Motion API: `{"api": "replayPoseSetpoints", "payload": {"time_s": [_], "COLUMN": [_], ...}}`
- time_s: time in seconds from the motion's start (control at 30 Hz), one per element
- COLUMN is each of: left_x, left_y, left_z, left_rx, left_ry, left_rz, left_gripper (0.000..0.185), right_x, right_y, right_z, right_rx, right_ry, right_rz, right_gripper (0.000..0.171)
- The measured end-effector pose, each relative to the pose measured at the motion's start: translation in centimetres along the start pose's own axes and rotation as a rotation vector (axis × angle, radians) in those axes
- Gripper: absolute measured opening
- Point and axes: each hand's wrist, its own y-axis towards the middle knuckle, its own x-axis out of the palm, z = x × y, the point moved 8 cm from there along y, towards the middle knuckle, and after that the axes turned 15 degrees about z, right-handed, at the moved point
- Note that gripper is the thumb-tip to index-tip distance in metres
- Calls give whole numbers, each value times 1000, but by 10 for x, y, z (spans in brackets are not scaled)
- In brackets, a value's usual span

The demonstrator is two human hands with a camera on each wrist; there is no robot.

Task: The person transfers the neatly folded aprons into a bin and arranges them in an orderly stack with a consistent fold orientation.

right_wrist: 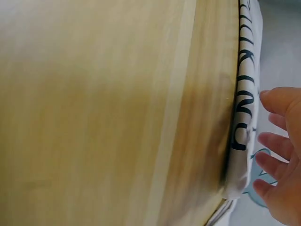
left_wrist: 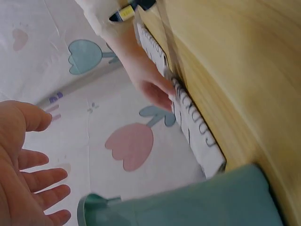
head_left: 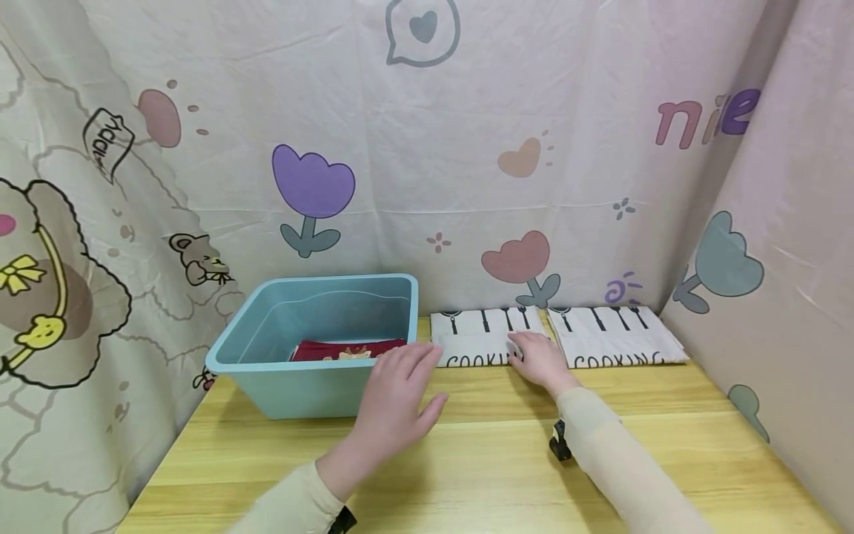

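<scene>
Curtain (head_left: 414, 111) hung behind and along both sides, close past the far edges of the cloths. Table (head_left: 480, 460) below it, pale wood; the room for moving lay on the near side, with both forearms reaching across it.

Bin (head_left: 287, 393) stood upright at left, its right wall just beside the left cloth's end. Rim well above the cloths, so a raised edge on that side.

Two folded white cloths lay flat in a row right of the bin: left cloth (head_left: 477, 343), right cloth (head_left: 610, 341), a narrow gap between. Each looked longer left to right than front to back, though the slant of view left this unsure; lettered edges faced the person.

Right hand (head_left: 539, 360) was nearer: at the left cloth's near right corner, most of that cloth stretching leftward from the fingers, toward the bin. Fingers apart and loosely bent, nothing clamped; whether the tips pressed the fabric, could not tell.

Left hand (head_left: 399, 397) was up before the bin's near right corner, fingers extended, thumb well apart, holding nothing. Left cloth lay beyond it, to the right.

Red cloth (head_left: 333, 350) lay inside the bin, partly hidden by the front rim.
</scene>
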Motion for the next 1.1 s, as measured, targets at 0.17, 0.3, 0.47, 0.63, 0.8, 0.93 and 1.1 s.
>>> {"api": "replayPoseSetpoints", "payload": {"time_s": [0.17,0.3,0.47,0.63,0.8,0.93,1.1], "left_x": [11,19,27,38,52,63,73], "left_y": [-1,-3,-3,-2,-4,-7,-11], "left_z": [10,15,20,17,10,3,-7], "left_rx": [-17,-30,-72,-160,-269,-371,-503], "left_ry": [-23,-48,-99,-133,-170,-189,-226], "left_rz": [-23,-19,0,-18,-55,-102,-134], "left_gripper": [62,62,59,58,55,56,57], "right_x": [9,15,20,18,11,5,0], "right_y": [-1,-3,-4,-5,-10,-16,-28], "right_z": [7,12,14,13,11,8,4], "right_rx": [22,16,21,-15,-35,-59,-98], "right_ry": [-39,-68,-69,-43,-7,7,3], "right_rz": [-39,-82,-126,-99,-71,-62,-59], "right_gripper": [44,40,37,29,22,20,19]}}
